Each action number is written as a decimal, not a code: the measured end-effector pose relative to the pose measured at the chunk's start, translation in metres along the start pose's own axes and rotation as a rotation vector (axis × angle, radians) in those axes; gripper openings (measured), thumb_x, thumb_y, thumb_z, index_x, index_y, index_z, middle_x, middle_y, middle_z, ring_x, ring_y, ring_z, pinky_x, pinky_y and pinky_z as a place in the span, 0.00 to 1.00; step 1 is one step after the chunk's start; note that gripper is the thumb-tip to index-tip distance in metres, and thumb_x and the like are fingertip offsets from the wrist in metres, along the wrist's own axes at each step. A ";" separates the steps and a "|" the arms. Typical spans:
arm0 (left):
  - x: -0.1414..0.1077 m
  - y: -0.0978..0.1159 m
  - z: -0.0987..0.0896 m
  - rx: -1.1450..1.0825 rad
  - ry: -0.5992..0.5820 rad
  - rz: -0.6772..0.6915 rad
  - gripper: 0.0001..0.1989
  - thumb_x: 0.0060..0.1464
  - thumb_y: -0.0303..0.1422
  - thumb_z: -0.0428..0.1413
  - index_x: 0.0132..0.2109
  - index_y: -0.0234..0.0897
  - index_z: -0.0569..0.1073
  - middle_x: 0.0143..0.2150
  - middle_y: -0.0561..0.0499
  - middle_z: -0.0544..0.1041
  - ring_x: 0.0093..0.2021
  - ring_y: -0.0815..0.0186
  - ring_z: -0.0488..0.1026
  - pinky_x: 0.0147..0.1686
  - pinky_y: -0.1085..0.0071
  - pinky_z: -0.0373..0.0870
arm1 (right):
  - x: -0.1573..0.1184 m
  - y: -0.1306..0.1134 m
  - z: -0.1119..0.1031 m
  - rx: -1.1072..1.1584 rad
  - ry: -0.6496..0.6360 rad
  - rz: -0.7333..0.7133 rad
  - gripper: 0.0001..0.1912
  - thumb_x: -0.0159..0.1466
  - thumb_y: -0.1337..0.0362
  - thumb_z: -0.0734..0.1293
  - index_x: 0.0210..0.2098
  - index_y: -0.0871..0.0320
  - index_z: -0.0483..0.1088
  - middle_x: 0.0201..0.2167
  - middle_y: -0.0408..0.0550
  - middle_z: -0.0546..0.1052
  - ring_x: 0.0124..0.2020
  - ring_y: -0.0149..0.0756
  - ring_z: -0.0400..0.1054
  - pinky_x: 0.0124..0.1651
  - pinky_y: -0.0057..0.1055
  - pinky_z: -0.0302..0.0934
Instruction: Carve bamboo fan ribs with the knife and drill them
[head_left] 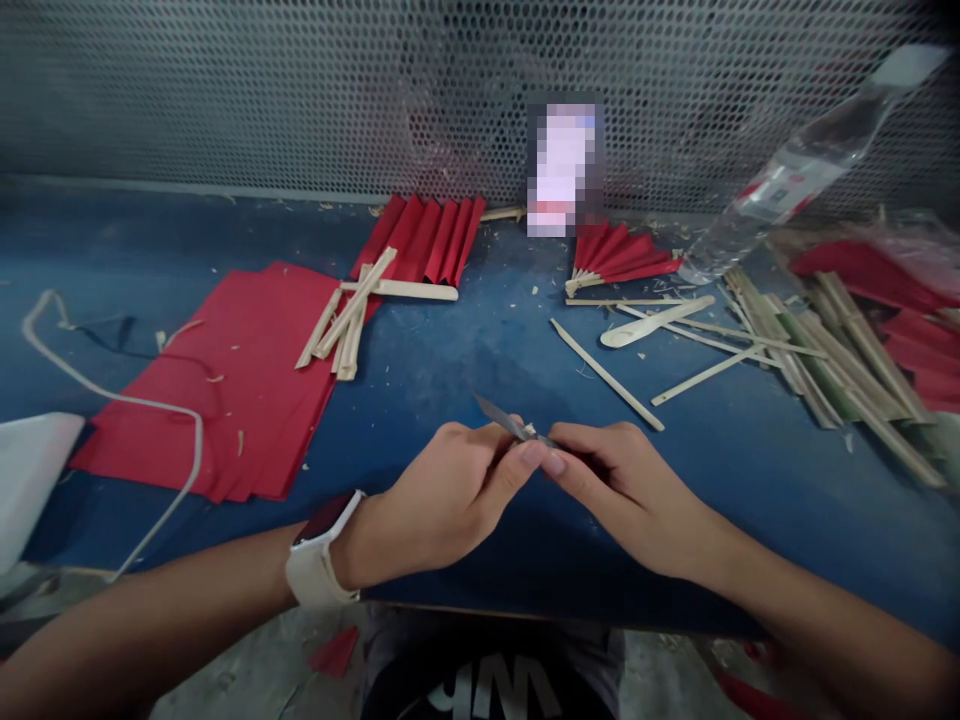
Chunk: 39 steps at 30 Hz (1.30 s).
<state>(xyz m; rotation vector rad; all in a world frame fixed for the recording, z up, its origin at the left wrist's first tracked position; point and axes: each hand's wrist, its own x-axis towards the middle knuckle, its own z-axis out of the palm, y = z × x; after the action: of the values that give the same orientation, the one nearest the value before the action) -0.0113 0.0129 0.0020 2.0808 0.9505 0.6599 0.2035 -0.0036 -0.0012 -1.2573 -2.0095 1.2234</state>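
Note:
Above the near side of the blue table, my two hands meet with their thumbs almost touching. My right hand (630, 485) is closed on a small knife (498, 413), whose pointed blade sticks out toward the upper left. My left hand (442, 490), with a watch (326, 550) on its wrist, is closed in a pinch against the blade. A tiny pale piece (530, 431) shows between the fingers; most of it is hidden, and I cannot tell its kind. Just beyond my right hand lies a thin bamboo strip (607, 375).
Red paper sheets (202, 400) lie left, under a white cable (142, 401) and beside bamboo pieces (352, 315). Pleated red paper (420, 240) and a red fan (622, 255) sit behind. On the right are a flat bamboo stick (656, 322), bamboo slats (832, 350) and a bottle (795, 180).

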 end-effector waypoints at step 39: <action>0.001 -0.002 0.000 0.062 -0.100 -0.097 0.23 0.77 0.40 0.39 0.39 0.37 0.73 0.32 0.48 0.81 0.32 0.60 0.81 0.35 0.64 0.73 | 0.001 0.000 0.000 0.007 -0.014 0.023 0.29 0.76 0.45 0.60 0.25 0.57 0.60 0.20 0.37 0.58 0.22 0.25 0.49 0.26 0.29 0.44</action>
<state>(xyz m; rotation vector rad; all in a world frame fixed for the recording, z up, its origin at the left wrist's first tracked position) -0.0116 0.0148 0.0001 2.0861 1.0190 0.4773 0.2028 -0.0028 -0.0017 -1.2751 -2.0041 1.2523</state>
